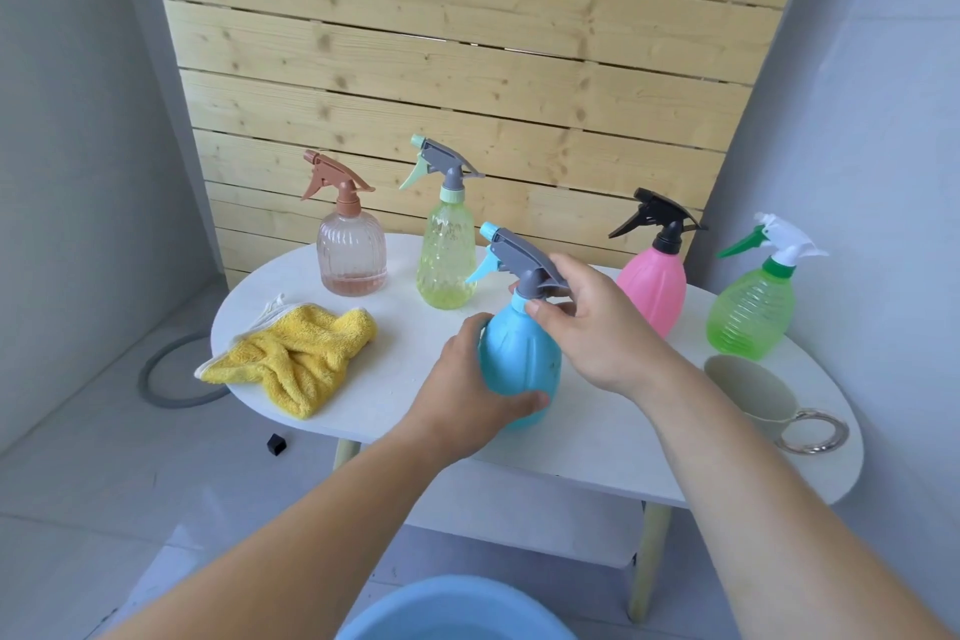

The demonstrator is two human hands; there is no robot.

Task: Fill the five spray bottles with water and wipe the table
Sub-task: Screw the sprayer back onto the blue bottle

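Oval white table (387,382), wooden slat panel (467,68) right behind it, grey walls on both sides.

Count: five spray bottles, one cloth, one cup, one basin.

- Back row, left to right: clear bottle (352,250) with brown trigger, a little liquid in its bottom. Yellow-green bottle (447,255) with grey trigger. Pink bottle (654,286) with black trigger. Green bottle (750,312) with white trigger, near the right rim.
- Blue bottle (519,353) with grey trigger stands front middle, ahead of the row. Whether its base rests on the table or sits just off it, I cannot tell.
- Left hand (467,379): grip wrapped round the blue bottle's body, thumb across the lower front.
- Right hand (597,322): grip curled round the same bottle's neck, under the trigger head.

Edges:
- Yellow cloth (296,359) is bunched at the left front, one corner hanging over the rim.
- Cup (753,390) lies on its side at the right front, ring handle close to the edge.

Open room: a bare strip between the cloth and the blue bottle, and another between the blue bottle and the cup, running to the front rim.

Below:
- Blue basin (452,608) nearest the camera.
- Lower shelf (519,520) under the top.
- Grey hose loop (144,376) and a small black cube (276,444) on the floor to the left.
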